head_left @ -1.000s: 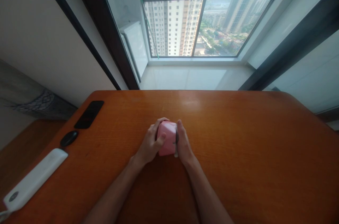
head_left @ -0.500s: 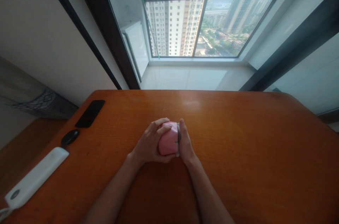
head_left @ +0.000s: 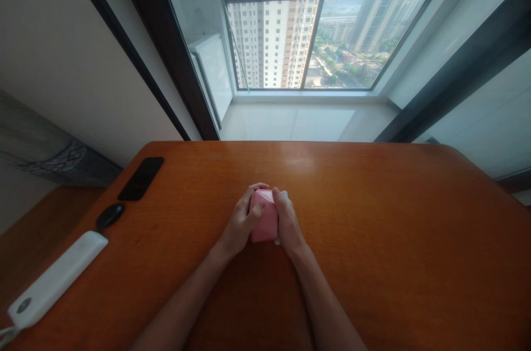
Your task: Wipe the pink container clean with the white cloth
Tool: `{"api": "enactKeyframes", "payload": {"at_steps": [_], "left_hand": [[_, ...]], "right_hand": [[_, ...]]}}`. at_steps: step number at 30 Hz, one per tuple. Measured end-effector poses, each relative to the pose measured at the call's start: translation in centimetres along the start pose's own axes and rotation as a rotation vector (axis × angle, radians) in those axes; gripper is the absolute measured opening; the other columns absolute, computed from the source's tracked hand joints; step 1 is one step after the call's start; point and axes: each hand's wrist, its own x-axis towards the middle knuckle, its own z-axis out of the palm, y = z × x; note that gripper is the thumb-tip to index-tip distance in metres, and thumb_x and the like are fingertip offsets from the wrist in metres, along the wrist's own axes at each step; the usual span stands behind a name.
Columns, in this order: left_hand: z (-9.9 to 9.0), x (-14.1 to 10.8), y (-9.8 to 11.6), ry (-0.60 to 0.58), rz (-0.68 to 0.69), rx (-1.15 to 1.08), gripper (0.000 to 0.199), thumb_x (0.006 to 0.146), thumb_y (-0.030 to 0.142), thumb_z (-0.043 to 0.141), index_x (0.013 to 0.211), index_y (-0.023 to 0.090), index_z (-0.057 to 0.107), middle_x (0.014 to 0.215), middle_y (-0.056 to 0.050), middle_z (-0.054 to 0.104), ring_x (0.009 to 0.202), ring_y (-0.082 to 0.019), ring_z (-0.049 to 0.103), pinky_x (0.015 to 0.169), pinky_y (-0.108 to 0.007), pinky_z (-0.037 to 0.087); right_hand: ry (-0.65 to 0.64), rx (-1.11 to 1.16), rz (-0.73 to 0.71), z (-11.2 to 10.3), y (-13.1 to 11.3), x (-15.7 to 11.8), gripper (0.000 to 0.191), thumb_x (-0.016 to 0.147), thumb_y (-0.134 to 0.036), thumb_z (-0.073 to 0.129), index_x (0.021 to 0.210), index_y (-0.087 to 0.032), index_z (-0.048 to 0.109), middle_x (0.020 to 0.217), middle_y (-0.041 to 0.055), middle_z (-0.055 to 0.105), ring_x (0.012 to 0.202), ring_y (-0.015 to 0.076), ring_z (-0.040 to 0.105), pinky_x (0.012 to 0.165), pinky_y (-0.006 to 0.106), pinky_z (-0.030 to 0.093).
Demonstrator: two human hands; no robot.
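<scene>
A small pink box-like object with a pale edge on its right side is between my two hands, over the middle of the wooden table. My left hand grips its left side, with the thumb across its face and the fingers round the far edge. On the right side my right hand holds it, the thumb at its upper right corner. The right hand's other fingers are mostly hidden behind the object.
Along the table's left side lie a black phone, a black oval object and a long white power strip with a cord. Beyond the far table edge are a pale floor and a window.
My left thumb has moved from the near edge up onto the object's face. My right thumb has shifted left onto its upper corner, and less of the pale side shows.
</scene>
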Motion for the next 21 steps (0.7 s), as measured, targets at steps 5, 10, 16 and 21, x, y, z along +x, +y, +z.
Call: {"api": "enactKeyframes", "payload": {"at_steps": [5, 10, 16, 21], "left_hand": [[-1.3, -0.4, -0.7, 0.071, 0.376, 0.189, 0.072, 0.109, 0.079, 0.041, 0.156, 0.027, 0.056, 0.159, -0.016, 0.058, 0.149, -0.037, 0.057, 0.127, -0.056, 0.047], [-3.5, -0.1, -1.8, -0.157, 0.719, 0.551, 0.084, 0.100, 0.072, 0.067, 0.169, 0.033, 0.040, 0.167, -0.019, 0.048, 0.153, -0.043, 0.053, 0.124, -0.061, 0.048], [-2.5, -0.3, -1.5, -0.079, 0.634, 0.543, 0.076, 0.099, 0.060, 0.071, 0.163, 0.030, 0.043, 0.154, -0.018, 0.053, 0.140, -0.039, 0.060, 0.115, -0.055, 0.056], [-1.1, -0.4, 0.2, -0.020, 0.428, 0.363, 0.051, 0.108, 0.061, 0.054, 0.143, 0.023, 0.059, 0.137, -0.015, 0.064, 0.126, -0.035, 0.064, 0.109, -0.049, 0.053]], "right_hand": [[0.038, -0.006, -0.005, -0.1, -0.3, 0.1, 0.069, 0.087, -0.089, 0.067, 0.071, -0.023, 0.056, 0.063, -0.0026, 0.050, 0.055, 0.0139, 0.043, 0.047, 0.028, 0.036], [0.053, 0.044, -0.028, -0.2, 0.5, 0.5, 0.068, 0.089, -0.088, 0.066, 0.075, -0.021, 0.065, 0.068, 0.0000, 0.058, 0.060, 0.0158, 0.049, 0.052, 0.028, 0.041], [0.039, 0.037, -0.003, -0.2, 0.7, 0.5, 0.074, 0.093, -0.092, 0.056, 0.079, -0.020, 0.069, 0.067, 0.0005, 0.060, 0.059, 0.0166, 0.049, 0.054, 0.030, 0.042], [0.035, 0.070, -0.002, -0.2, 1.6, 0.5, 0.075, 0.091, -0.094, 0.055, 0.081, -0.021, 0.068, 0.069, 0.0005, 0.060, 0.062, 0.0168, 0.050, 0.057, 0.029, 0.044]]}}
